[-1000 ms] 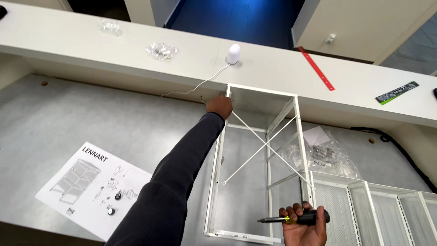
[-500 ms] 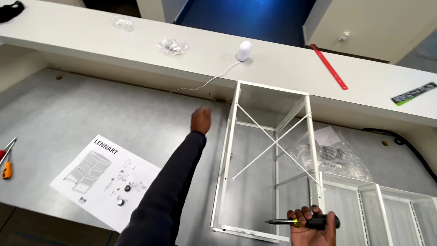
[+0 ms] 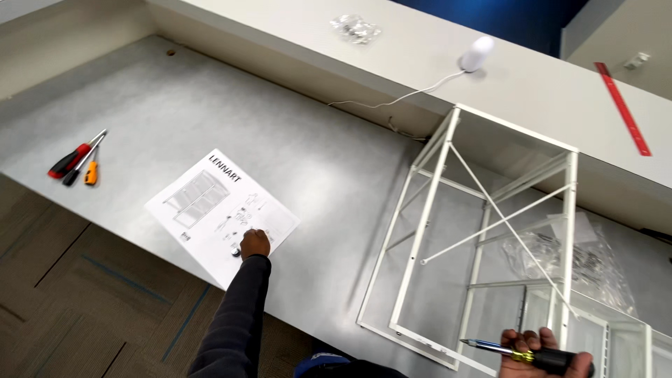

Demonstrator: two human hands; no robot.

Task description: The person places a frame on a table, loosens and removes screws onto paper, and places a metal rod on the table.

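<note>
My left hand rests its fingers on the near corner of a white instruction sheet lying on the grey worktop. Whether it pinches a small part there cannot be told. At the bottom right, my right hand grips a screwdriver with a black and yellow handle, its tip pointing left. The hand is close to the lower right leg of a white metal frame with crossed bracing wires, which lies on the worktop.
Three screwdrivers lie at the left of the worktop. A raised ledge carries a plastic bag of parts, a small white device with a cable and a red ruler. Crumpled plastic wrap lies right of the frame. Carpet lies below.
My left hand left the top corner of the frame and came down and back to the instruction sheet. The view swung left. My right hand kept the screwdriver by the frame's base.
</note>
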